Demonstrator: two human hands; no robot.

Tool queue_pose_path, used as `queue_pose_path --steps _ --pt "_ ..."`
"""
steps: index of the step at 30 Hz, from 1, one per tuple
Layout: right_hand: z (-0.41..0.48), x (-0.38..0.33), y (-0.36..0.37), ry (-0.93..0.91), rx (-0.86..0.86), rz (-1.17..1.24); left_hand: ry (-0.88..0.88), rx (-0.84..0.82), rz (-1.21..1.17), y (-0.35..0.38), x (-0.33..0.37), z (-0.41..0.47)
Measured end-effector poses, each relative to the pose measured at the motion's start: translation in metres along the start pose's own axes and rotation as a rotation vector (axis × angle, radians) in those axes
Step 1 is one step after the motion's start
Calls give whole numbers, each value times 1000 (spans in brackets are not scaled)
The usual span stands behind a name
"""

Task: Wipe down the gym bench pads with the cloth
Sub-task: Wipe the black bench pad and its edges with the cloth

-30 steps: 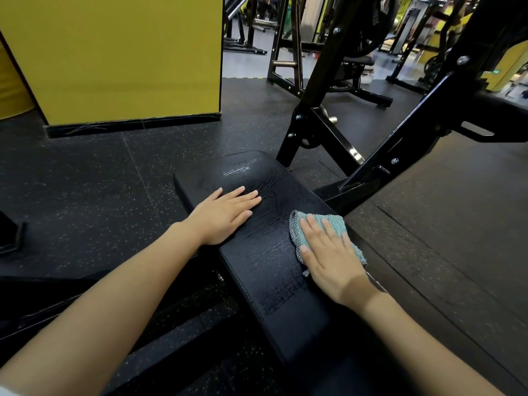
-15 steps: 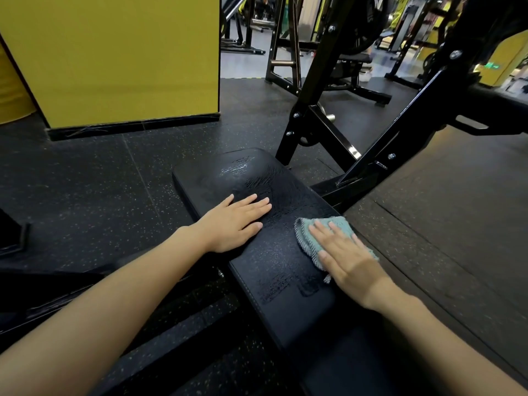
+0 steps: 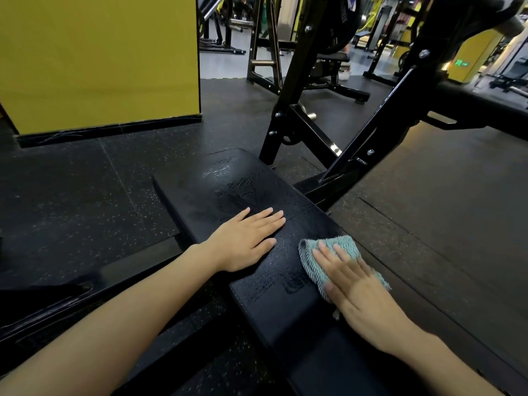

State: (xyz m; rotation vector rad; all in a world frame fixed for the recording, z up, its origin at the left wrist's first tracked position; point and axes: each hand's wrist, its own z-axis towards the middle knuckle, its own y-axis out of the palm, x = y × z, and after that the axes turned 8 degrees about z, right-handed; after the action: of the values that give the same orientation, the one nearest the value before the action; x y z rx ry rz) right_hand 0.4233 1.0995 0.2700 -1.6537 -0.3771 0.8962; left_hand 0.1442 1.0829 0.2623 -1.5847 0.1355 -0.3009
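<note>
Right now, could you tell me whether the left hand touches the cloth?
Apart: the head view shows bare bench pad between the left hand and the teal cloth.

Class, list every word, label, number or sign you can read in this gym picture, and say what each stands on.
Nothing reads clearly.
On the bench pad, at its far end, an embossed logo: too faint.
On the pad beside the cloth, an embossed mark: illegible.
On a yellow wall, a green lit sign: blurred.
On the weight plate, lettering: blurred.
</note>
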Motion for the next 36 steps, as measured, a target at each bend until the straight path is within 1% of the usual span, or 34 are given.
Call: queue_pose_path --steps 5,7,10,12,15,21,25,28,33,36 --pt "-3 -2 -2 7 -17 6 6 21 4 2 1 0" --pt "13 4 -2 20 -4 2 13 27 -2 2 1 -1" --pt "48 10 -4 47 8 -70 6 19 6 0 3 -2" --pt "69 13 -7 85 17 -49 -3 10 13 -2 4 -2" --pt "82 16 -9 90 17 -7 -6 10 17 -2 4 -2" --pt "57 14 -5 87 18 -86 0 20 2 0 4 -3" --pt "10 15 -6 55 -6 3 -2 26 4 0 3 -3" --pt "-12 13 -7 42 -38 -15 4 32 8 1 3 -3" --pt "0 17 -9 31 -30 3 0 23 20 2 3 -2" --pt "18 21 -10 59 -11 8 -10 21 25 2 4 -3"
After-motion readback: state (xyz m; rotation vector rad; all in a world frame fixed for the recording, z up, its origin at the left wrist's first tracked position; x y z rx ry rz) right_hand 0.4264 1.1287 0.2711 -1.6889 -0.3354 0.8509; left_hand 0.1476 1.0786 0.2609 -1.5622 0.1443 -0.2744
